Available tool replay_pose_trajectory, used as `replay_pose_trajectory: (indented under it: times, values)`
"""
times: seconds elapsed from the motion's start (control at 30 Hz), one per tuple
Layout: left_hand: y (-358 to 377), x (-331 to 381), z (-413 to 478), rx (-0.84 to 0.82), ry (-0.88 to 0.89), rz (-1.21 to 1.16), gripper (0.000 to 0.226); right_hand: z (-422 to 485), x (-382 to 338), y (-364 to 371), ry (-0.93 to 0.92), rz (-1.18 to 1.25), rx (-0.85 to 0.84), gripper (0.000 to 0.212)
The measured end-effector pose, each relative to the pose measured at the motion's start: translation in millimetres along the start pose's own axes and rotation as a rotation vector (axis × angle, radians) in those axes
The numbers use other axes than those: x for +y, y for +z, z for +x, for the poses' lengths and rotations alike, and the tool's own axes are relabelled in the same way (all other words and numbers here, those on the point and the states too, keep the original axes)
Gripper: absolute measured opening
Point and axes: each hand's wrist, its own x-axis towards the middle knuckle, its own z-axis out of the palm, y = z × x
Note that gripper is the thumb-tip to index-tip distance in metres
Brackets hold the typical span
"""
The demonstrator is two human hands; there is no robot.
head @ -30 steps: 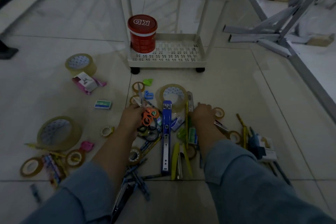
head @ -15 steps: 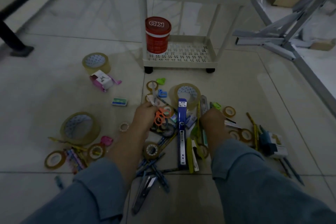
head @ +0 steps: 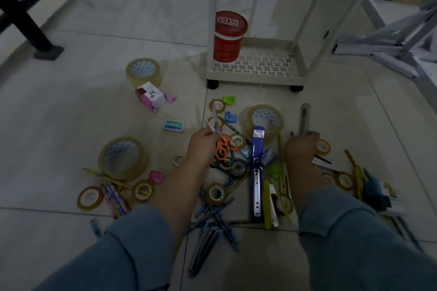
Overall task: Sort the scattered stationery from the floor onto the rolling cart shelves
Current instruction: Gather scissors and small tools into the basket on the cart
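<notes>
Dim view looking down at a tiled floor strewn with stationery. At far left lie tape rolls, pencils and, farther off, a pink box. Left of centre, the left hand is over the pile. Its grip pinches orange scissors near the pivot, with the blades pointing away and the handles hanging beside the knuckles. A blue stapler lies between the hands. To the right, the right hand is knuckles-up at the near end of a grey stick. Its fingers are hidden, so I cannot tell whether the grip holds anything. Beyond the pile stands the white cart, with a red tub on its bottom shelf.

Risk: a pinch so close to the blades looks insecure. On the way to the cart the scissors could swing and slip, or the blades could nick a finger. The hanging handles might also snag a roll beneath.
</notes>
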Motion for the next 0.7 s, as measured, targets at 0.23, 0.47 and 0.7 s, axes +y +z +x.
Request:
replay_pose_trajectory:
  times: [0.23, 0.47, 0.7]
  values:
    - [14, 32, -32, 0.083, -0.063, -0.034, 0.016, -39, -18, -17, -0.019, 0.096, 0.004, 0.038]
    - [10, 129, -116, -0.018, -0.166, 0.080, 0.018, -83, -94, -99, 0.368, 0.256, -0.252, 0.023]
    - [-11, 308, -215, -0.032, -0.151, 0.130, 0.016, -160, -259, -230, 0.230, 0.258, -0.344, 0.016]
